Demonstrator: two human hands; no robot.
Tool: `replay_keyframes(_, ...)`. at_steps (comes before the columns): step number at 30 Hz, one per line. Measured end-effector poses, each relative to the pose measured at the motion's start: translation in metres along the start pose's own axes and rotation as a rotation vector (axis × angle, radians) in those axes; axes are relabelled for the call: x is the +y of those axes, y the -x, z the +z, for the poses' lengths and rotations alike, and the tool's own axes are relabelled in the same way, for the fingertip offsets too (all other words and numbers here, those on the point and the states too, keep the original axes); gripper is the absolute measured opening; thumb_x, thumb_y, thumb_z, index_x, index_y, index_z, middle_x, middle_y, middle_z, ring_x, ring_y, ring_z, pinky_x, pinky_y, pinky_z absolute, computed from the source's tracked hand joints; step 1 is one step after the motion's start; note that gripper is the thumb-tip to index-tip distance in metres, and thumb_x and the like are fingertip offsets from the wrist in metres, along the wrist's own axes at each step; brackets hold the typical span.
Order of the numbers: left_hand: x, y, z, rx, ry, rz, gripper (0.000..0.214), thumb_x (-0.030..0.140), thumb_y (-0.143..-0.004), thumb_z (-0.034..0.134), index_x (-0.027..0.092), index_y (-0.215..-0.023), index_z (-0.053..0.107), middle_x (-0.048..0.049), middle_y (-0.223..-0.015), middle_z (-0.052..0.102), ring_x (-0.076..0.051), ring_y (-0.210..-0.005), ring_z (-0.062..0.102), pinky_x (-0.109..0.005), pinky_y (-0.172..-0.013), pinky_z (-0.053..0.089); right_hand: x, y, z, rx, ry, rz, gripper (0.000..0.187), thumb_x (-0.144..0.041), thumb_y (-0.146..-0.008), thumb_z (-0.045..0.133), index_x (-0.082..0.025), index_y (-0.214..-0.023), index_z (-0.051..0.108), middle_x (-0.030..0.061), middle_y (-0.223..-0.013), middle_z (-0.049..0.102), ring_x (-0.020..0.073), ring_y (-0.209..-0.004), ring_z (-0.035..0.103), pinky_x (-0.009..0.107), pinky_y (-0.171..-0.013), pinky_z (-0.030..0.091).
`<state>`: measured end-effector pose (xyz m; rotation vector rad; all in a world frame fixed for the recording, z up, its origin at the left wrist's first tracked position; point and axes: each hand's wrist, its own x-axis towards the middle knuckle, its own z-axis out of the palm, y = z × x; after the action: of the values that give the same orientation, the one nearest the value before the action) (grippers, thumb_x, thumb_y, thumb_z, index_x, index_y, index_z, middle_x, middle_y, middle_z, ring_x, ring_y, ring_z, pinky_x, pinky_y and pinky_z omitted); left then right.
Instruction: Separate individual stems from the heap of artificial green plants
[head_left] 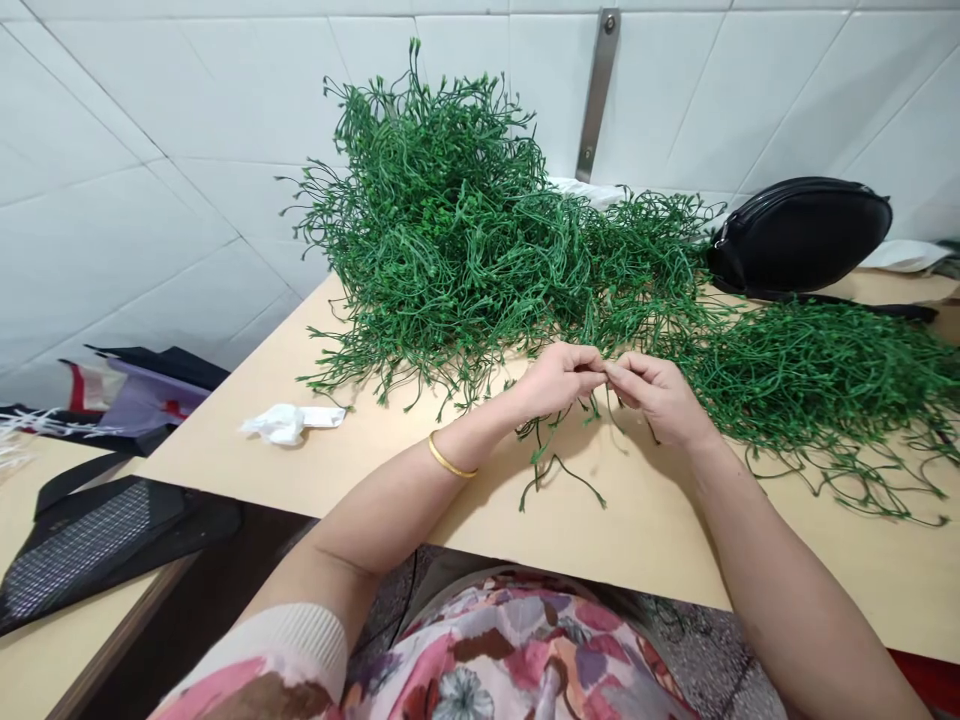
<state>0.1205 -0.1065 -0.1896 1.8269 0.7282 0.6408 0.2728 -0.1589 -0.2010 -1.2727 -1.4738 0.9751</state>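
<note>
My left hand (562, 380) and my right hand (654, 394) meet above the table, fingertips almost touching. Both are closed in a pinch on thin green strands, whose ends dangle beneath my fingers; the exact grip is hidden. A loose green strand (555, 464) with small tufted ends lies on the table just below my hands. Behind them rises a large tangled pile of green strands (450, 230), its stringy edge reaching close to my left fingers. A lower heap of green strands (825, 370) spreads out to the right of my right hand.
The pale wooden table (360, 480) stands against a white tiled wall (247, 90). A black bag (806, 235) sits at the back right. Crumpled white tissue (289, 424) lies on the left. A black patterned bag (90, 545) rests on another surface at far left.
</note>
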Motion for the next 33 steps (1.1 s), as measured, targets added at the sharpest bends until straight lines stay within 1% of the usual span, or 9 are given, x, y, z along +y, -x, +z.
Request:
replay_keyframes(5, 0.015, 0.007, -0.009, -0.226, 0.507, -0.061, 0.013, 0.023, -0.066, 0.063, 0.012, -0.064, 0.057, 0.0007, -0.052, 0.056, -0.010, -0.054, 0.054, -0.027, -0.063, 0.043, -0.011, 0.009, 0.003, -0.135, -0.555, 0.074, 0.036, -0.042, -0.069, 0.068, -0.019, -0.055, 0.044, -0.0088, -0.044, 0.022, 0.0051, -0.041, 0.019, 0.023, -0.045, 0.024)
replay_keyframes(10, 0.013, 0.013, -0.006, -0.367, 0.784, -0.062, 0.015, 0.024, -0.061, 0.069, 0.013, -0.062, 0.059, 0.0016, -0.046, 0.052, -0.010, -0.044, 0.050, -0.026, -0.053, 0.040, -0.027, 0.019, 0.007, -0.209, -0.645, -0.014, 0.037, -0.040, -0.065, 0.069, -0.019, -0.051, 0.041, -0.0087, -0.041, 0.020, 0.0053, -0.038, 0.021, 0.022, -0.042, 0.023)
replay_keyframes(13, 0.010, 0.012, 0.000, -0.375, 0.997, -0.053, 0.023, 0.027, -0.055, 0.074, 0.015, -0.058, 0.056, 0.0035, -0.043, 0.046, -0.011, -0.044, 0.050, -0.028, -0.053, 0.041, -0.036, 0.019, 0.001, -0.196, -0.711, -0.145, 0.045, -0.041, -0.068, 0.064, -0.020, -0.046, 0.032, -0.0085, -0.039, 0.014, 0.0055, -0.035, 0.017, 0.022, -0.038, 0.022)
replay_keyframes(16, 0.004, 0.006, 0.007, -0.297, 1.045, -0.065, 0.025, 0.028, -0.057, 0.075, 0.015, -0.062, 0.055, 0.0033, -0.047, 0.048, -0.013, -0.053, 0.057, -0.030, -0.061, 0.045, -0.037, 0.013, -0.009, -0.060, -0.710, -0.185, 0.047, -0.045, -0.071, 0.061, -0.019, -0.047, 0.031, -0.0082, -0.041, 0.014, 0.0051, -0.035, 0.015, 0.023, -0.038, 0.022)
replay_keyframes(21, -0.011, -0.005, 0.010, 0.055, 0.811, -0.134, 0.021, 0.025, -0.063, 0.071, 0.012, -0.066, 0.055, 0.0000, -0.060, 0.058, -0.009, -0.058, 0.057, -0.025, -0.063, 0.043, -0.017, 0.000, -0.021, 0.257, -0.564, -0.021, 0.032, -0.039, -0.070, 0.067, -0.020, -0.056, 0.046, -0.0104, -0.041, 0.016, 0.0042, -0.035, 0.015, 0.023, -0.040, 0.018)
replay_keyframes(25, -0.012, -0.006, 0.008, 0.197, 0.671, -0.104, 0.017, 0.026, -0.066, 0.068, 0.013, -0.066, 0.057, 0.0010, -0.059, 0.059, -0.008, -0.056, 0.053, -0.023, -0.060, 0.040, -0.005, -0.002, -0.015, 0.425, -0.281, -0.019, 0.020, -0.036, -0.068, 0.069, -0.018, -0.068, 0.061, -0.0079, -0.046, 0.034, 0.0054, -0.040, 0.027, 0.023, -0.042, 0.022)
replay_keyframes(27, -0.009, -0.005, 0.010, 0.232, 0.605, -0.063, 0.016, 0.027, -0.067, 0.067, 0.013, -0.066, 0.059, 0.0012, -0.058, 0.058, -0.007, -0.055, 0.051, -0.023, -0.059, 0.038, -0.003, 0.000, -0.009, 0.470, -0.069, -0.052, 0.023, -0.040, -0.074, 0.062, -0.017, -0.074, 0.065, -0.0035, -0.054, 0.047, 0.0084, -0.049, 0.040, 0.025, -0.048, 0.032)
replay_keyframes(29, -0.008, -0.004, 0.013, 0.263, 0.543, -0.026, 0.015, 0.027, -0.068, 0.066, 0.013, -0.066, 0.061, 0.0013, -0.057, 0.057, -0.007, -0.056, 0.050, -0.023, -0.059, 0.038, -0.002, 0.001, -0.002, 0.479, 0.111, -0.100, 0.027, -0.041, -0.081, 0.053, -0.017, -0.082, 0.066, 0.0023, -0.071, 0.060, 0.0137, -0.067, 0.055, 0.029, -0.064, 0.043)
replay_keyframes(33, -0.008, -0.003, 0.019, 0.318, 0.451, 0.050, 0.013, 0.025, -0.069, 0.065, 0.013, -0.067, 0.064, 0.0006, -0.060, 0.058, -0.008, -0.060, 0.050, -0.023, -0.061, 0.039, 0.000, 0.000, 0.009, 0.319, 0.163, -0.099, 0.034, -0.044, -0.084, 0.047, -0.017, -0.095, 0.064, 0.0086, -0.096, 0.067, 0.0206, -0.092, 0.060, 0.037, -0.085, 0.044)
